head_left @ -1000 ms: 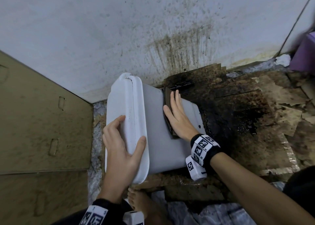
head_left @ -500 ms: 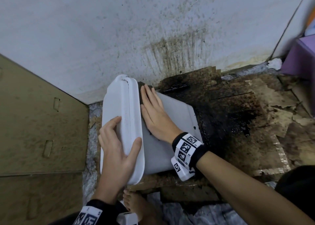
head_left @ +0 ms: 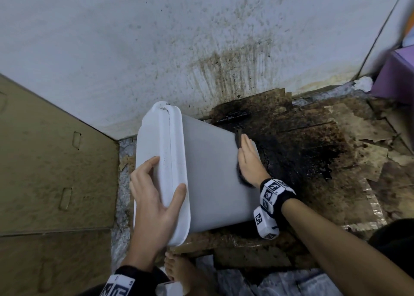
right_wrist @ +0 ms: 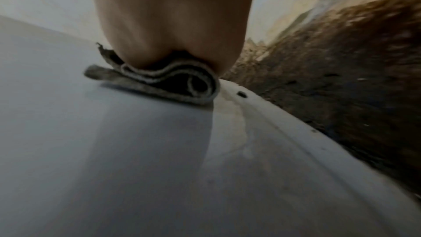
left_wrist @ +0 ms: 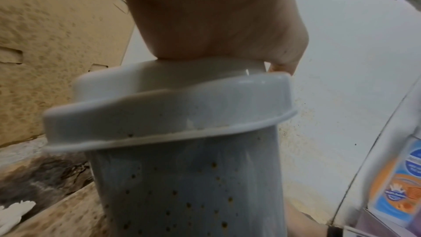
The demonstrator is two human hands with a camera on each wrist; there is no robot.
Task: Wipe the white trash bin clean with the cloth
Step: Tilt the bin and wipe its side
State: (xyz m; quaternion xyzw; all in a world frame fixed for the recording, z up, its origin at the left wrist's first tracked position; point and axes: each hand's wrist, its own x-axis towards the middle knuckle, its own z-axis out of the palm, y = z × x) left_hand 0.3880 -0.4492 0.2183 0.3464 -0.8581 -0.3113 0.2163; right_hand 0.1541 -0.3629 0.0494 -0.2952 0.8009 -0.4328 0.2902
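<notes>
The white trash bin (head_left: 208, 172) lies tilted on its side on the dirty floor, lid end to the left. My left hand (head_left: 154, 197) grips the lid's rim (left_wrist: 159, 114), thumb on one side and fingers on the other. My right hand (head_left: 247, 159) lies flat with straight fingers, pressing a dark folded cloth (head_left: 238, 138) against the bin's side near its bottom end. In the right wrist view the cloth (right_wrist: 154, 82) shows as a grey fold under my palm on the bin wall (right_wrist: 114, 150). The bin's lower side (left_wrist: 182, 195) carries brown specks.
A stained white wall (head_left: 201, 38) rises behind the bin. Soiled, blackened cardboard (head_left: 313, 150) covers the floor to the right. A brown cardboard panel (head_left: 44, 161) stands at the left, a purple box (head_left: 396, 80) at the far right. A bare foot (head_left: 179, 271) is below the bin.
My right hand slid the cloth along the bin's side: first left up to the lid, then right down to the bottom end. The left hand kept its grip on the lid.
</notes>
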